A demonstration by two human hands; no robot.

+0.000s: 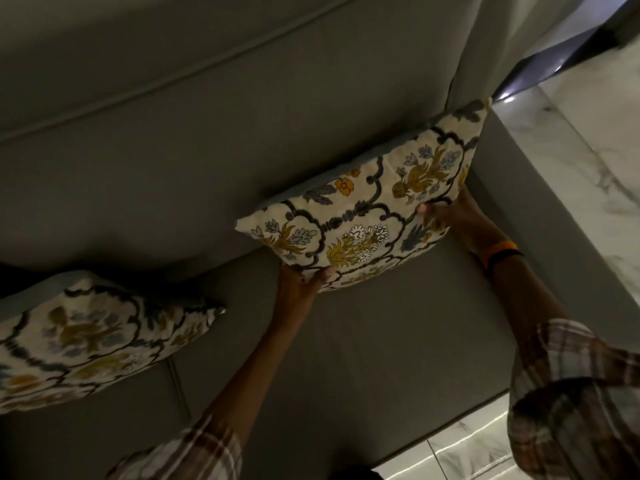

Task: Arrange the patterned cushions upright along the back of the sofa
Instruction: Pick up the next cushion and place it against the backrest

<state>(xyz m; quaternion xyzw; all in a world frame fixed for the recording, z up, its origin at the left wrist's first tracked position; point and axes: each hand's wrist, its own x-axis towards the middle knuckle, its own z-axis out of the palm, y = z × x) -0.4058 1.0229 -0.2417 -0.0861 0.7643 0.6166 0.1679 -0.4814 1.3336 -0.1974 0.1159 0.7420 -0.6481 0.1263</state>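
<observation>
Held cushion position: the cream square fabric cushion with dark scrolls and yellow and blue flowers [367, 206] sits between the two hands, near the right end of the grey fabric sofa [145, 161], leaning on the backrest with its lower edge at the back edge of the seat.
Second cushion position: a matching cream flowered cushion [86, 337] leans against the backrest toward the sofa's left end, well apart from both hands.
Held cushion look: patterned face toward the camera, plain grey-blue back panel just visible along its top edge, one corner pointing up beside the right armrest.
Second cushion look: in shadow, blurred, partly cut off by the frame edge.
Left hand [304, 277]: clamped on the cushion's lower left edge, thumb on the front face, other fingers hidden behind.
Right hand [450, 216]: clamped on the cushion's right edge, fingertips pressed onto the patterned face.
Right wrist: an orange and black band [502, 252].
Sleeves: rolled plaid cloth [568, 393].
</observation>
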